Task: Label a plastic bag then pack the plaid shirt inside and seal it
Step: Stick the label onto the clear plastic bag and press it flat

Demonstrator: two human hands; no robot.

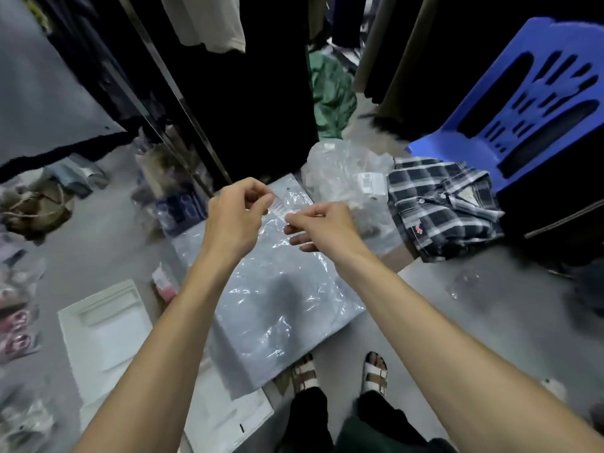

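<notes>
Plastic bag (277,299): flat on the grey floor (474,305) at frame centre, upper end near the hands, lower end by the sandalled feet (340,374). Empty, as far as can be judged.

Plaid shirt (441,207): folded, right of centre, on the floor just in front of the blue plastic chair (523,103). Well apart from the bag; not yet packed.

Left hand (238,210): fingers curled, pinching the left end of the barcode label (285,209). Right hand (322,223): thumb and forefinger closed on the label's right end, remaining fingers loosely extended. Label held just above the bag's upper part; contact with the film cannot be confirmed.

Risks, judged from this position:
- Crooked or creased label if one end lands first on the wrinkled film.
- Adhesive folding onto itself or onto fingertips if tension between the hands is lost.
- Bag sliding on the smooth floor under pressing force; nothing pins it down.
- Confusion with the crumpled plastic bags (343,171) at upper centre, one already carrying a barcode sticker.

Surface and room: bare grey floor, no worktop. Hanging dark garments (255,76) across the top of the frame. White tray (104,325) at lower left. Loose clutter along the left edge.
</notes>
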